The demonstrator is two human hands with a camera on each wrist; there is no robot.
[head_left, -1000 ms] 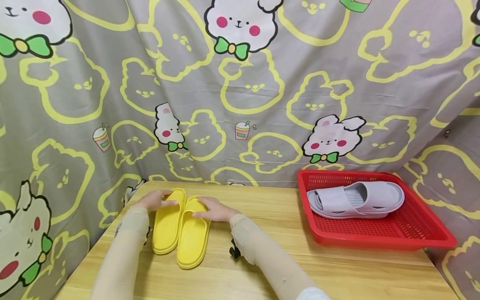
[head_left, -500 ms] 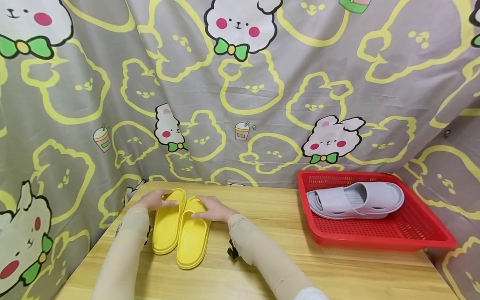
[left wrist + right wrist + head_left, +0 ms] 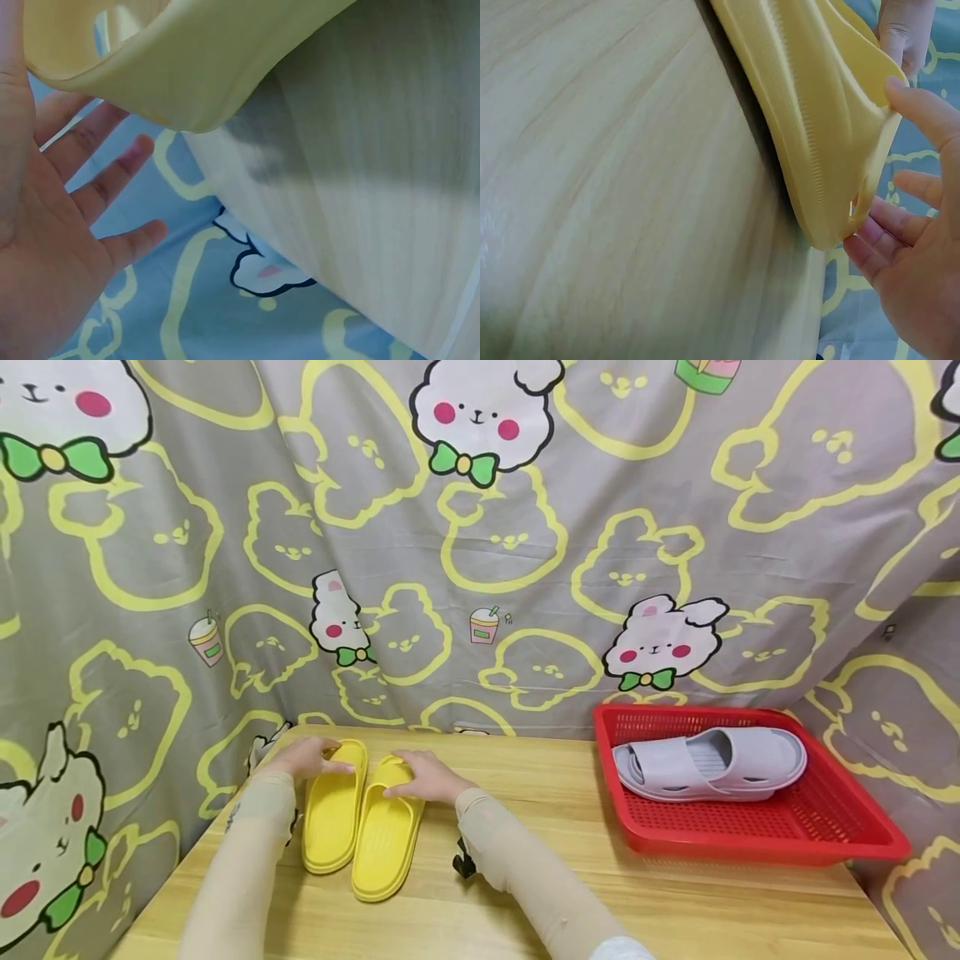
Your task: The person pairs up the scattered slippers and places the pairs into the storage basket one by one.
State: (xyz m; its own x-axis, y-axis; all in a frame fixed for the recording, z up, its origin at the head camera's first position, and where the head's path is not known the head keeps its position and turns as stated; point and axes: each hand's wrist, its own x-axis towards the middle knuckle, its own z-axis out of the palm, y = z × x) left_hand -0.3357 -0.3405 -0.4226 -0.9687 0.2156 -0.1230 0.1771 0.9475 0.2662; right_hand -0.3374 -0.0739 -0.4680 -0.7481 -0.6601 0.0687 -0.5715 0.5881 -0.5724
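A pair of yellow slippers lies on the wooden table at the left in the head view, toes toward the curtain. My left hand (image 3: pixel 298 758) holds the left slipper (image 3: pixel 328 835) by its front, thumb over the strap. In the left wrist view the other fingers (image 3: pixel 105 191) spread out beside the yellow slipper (image 3: pixel 187 60). My right hand (image 3: pixel 432 777) grips the right slipper (image 3: pixel 381 860) at its strap and toe. The right wrist view shows that thumb (image 3: pixel 922 112) on the strap's edge and fingertips at the toe of the slipper (image 3: pixel 795 127).
A red plastic basket (image 3: pixel 757 847) stands at the right of the table (image 3: pixel 540 827). Inside it lies a pair of grey slippers (image 3: pixel 757 760), one partly over the other. A grey patterned curtain (image 3: pixel 517 610) hangs behind and along both sides.
The yellow slippers have come slightly apart: the left one has shifted a little left with my left hand, and the right one's toe has turned slightly right. The basket stays put.
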